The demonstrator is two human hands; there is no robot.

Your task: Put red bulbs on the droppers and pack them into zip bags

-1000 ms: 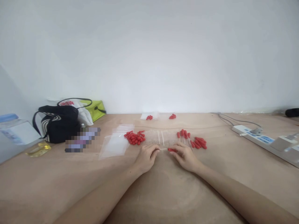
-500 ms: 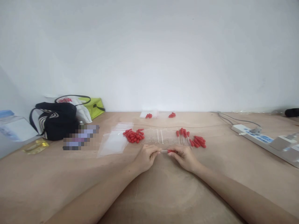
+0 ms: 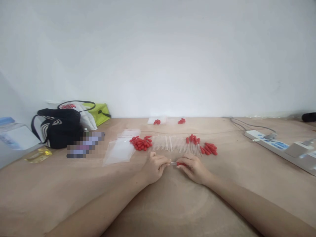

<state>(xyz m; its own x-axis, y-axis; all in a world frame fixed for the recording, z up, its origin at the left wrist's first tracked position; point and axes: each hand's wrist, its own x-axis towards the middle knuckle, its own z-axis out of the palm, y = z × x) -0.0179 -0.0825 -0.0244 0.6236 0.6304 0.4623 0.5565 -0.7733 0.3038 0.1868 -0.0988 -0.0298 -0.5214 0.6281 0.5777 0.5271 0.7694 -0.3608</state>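
My left hand (image 3: 156, 167) pinches a thin clear tube (image 3: 173, 163) near the table's middle. Fingers of my right hand (image 3: 194, 168) are closed round a red rubber bulb (image 3: 181, 164) at the tube's right end. Beyond the hands lies a row of clear tubes (image 3: 161, 143) side by side, several at its right end wearing red bulbs (image 3: 194, 138). A pile of loose red bulbs (image 3: 141, 144) lies left of the row. More red bulbs (image 3: 209, 149) rest to its right.
Clear plastic bags (image 3: 119, 151) lie left of the pile. Farther left are a black bag (image 3: 61, 128), a green bag (image 3: 101, 113), yellow tape (image 3: 39, 155) and a plastic container (image 3: 18, 136). A power strip (image 3: 278, 148) with plugs stands right. Small red groups (image 3: 181, 121) lie near the wall.
Both hands have moved slightly toward me with the tube and bulb. Less of the clear tube shows between my fingers.
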